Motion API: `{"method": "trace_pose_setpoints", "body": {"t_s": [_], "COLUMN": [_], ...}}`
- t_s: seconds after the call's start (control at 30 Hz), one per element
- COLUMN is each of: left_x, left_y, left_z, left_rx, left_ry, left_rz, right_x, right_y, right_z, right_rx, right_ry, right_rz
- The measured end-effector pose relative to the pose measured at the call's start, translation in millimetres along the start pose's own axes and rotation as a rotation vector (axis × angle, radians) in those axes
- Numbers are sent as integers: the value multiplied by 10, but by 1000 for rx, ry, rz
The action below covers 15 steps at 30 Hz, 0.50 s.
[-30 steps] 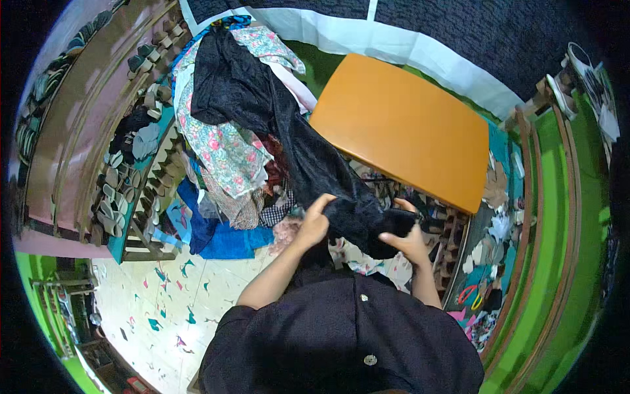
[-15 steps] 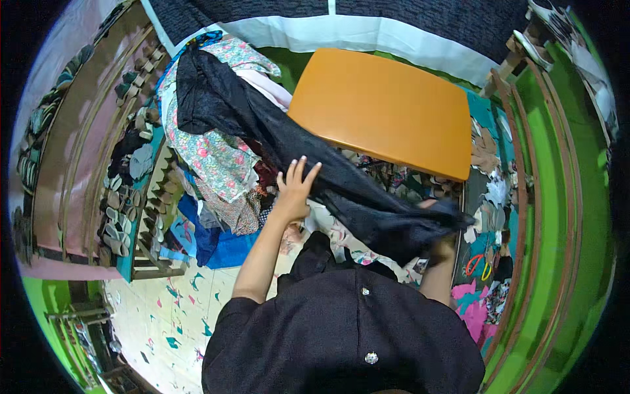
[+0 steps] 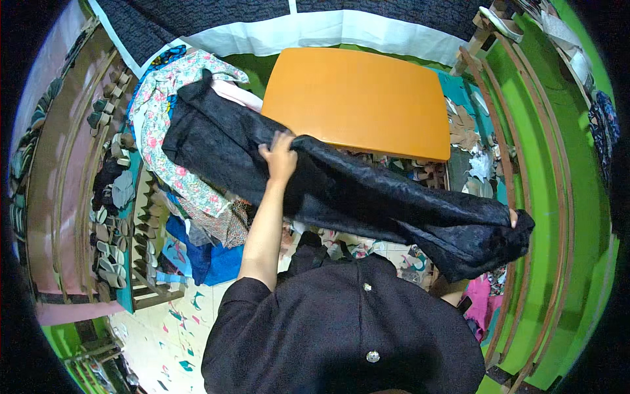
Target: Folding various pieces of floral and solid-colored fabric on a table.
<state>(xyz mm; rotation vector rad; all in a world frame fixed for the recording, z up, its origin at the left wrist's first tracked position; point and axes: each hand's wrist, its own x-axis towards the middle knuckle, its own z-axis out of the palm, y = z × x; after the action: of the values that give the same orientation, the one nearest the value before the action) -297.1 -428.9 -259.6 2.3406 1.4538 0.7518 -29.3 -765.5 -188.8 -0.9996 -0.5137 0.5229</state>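
A long black cloth, with a slight sheen, stretches across in front of me from a heap of clothes at the left to the far right. My left hand is at its upper edge, the fingers bent over a fold and the thumb out to the side. At the cloth's right end, my right hand grips the bunched fabric; only a bit of it shows, the rest being hidden behind the cloth. Under the cloth's left end lies a white floral fabric.
An orange tabletop stands just beyond the cloth. Shoe racks line the left, with wooden rails along the green wall at the right. Blue cloth lies below the heap, and small scraps are strewn on the pale floor.
My right hand has moved out to the right, drawing the black cloth wider and flatter. My left hand has gone from spread fingers to bent ones at the cloth's edge.
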Motion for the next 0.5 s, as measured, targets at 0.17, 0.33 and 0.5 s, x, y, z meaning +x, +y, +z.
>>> {"method": "trace_pose_setpoints", "body": {"t_s": [0.17, 0.33, 0.5], "left_x": [-195, -49, 165], "left_y": [681, 1294, 1196], "left_z": [73, -601, -867], "left_rx": [-417, -367, -149], "left_ry": [-164, -377, -774], "left_rz": [231, 278, 345], "right_x": [75, 189, 526], "right_y": [12, 120, -93], "right_z": [-72, 400, 825], "right_rx": [227, -579, -495], "right_ry": [20, 179, -236], "right_rz": [93, 451, 278]}}
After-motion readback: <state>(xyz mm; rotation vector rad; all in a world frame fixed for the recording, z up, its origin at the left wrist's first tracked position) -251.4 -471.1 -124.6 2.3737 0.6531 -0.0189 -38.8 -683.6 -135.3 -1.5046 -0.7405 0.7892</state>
